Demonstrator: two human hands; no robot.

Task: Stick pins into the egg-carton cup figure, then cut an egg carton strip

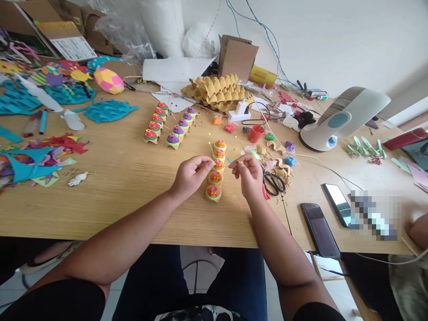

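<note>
A painted egg-carton caterpillar (216, 173), orange with green rims, lies on the wooden table (133, 196) between my hands. My left hand (191, 175) is closed in a pinch against its middle segment. My right hand (246, 175) pinches a thin pin with a yellow head and a small blue bead (234, 161), pointed toward the caterpillar. Two yellow-tipped pins stand at the caterpillar's far end (210, 139). Scissors (272, 183) lie just right of my right hand.
Two finished caterpillars (167, 126) sit farther back, with raw egg cartons (217, 91) behind. Cut coloured paper (40, 156) covers the left. Two phones (329, 216), a white fan (337, 118), a red cup (256, 133) and clay bits lie right. Another person's arm (417, 232) shows at right.
</note>
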